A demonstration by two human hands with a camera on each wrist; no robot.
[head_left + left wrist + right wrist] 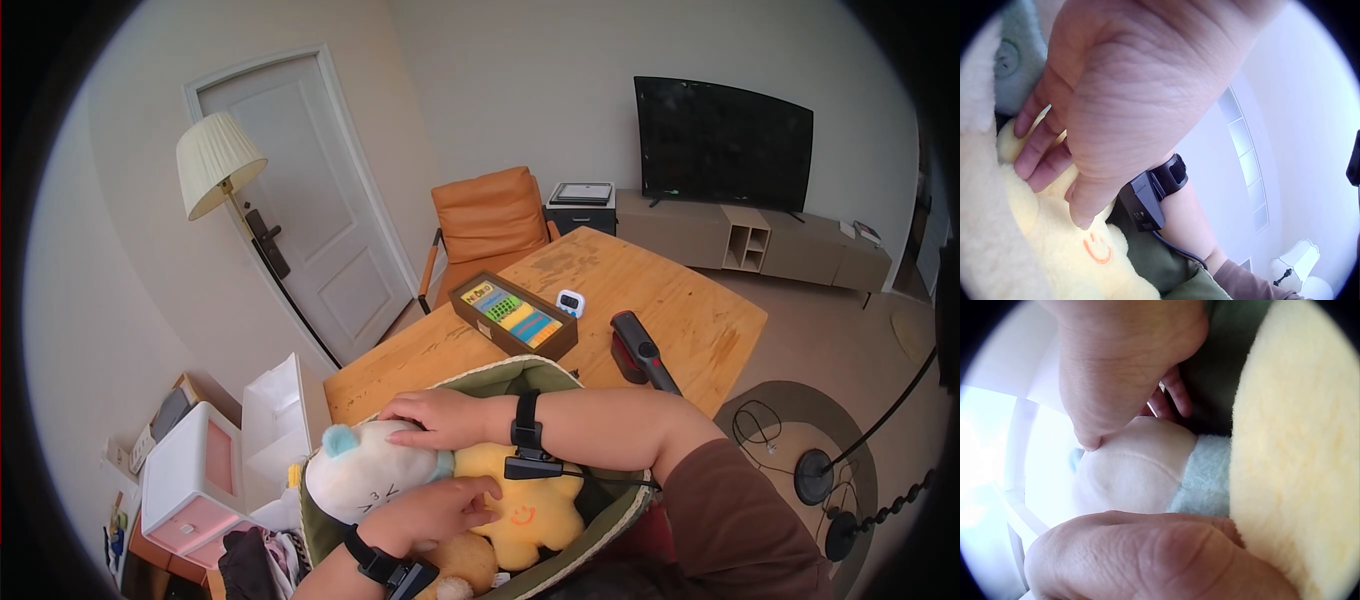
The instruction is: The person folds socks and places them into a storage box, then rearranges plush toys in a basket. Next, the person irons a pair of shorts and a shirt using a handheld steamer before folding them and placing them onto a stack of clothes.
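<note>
In the head view, a green fabric basket (pixel 530 370) with a cream trim holds several plush toys. My right hand (pixel 450 418) grips the head of a white plush toy (pixel 375 468) with pale blue ears, its thumb on the near side and fingers over the far side. Lower down, my left hand (pixel 435 512) rests with relaxed fingers at a yellow star-shaped plush (pixel 530 505) with an orange smile. The left wrist view shows its fingers (pixel 1040 153) touching the yellow plush. A tan plush toy (pixel 460 565) lies partly hidden under the left wrist.
The basket is at the near edge of a wooden table (pixel 620 280). Beyond it are a brown box of colourful packs (pixel 515 315), a small white timer (pixel 570 303) and a black-and-red handheld device (pixel 640 350). White-and-pink drawers (pixel 195 485) stand at the left.
</note>
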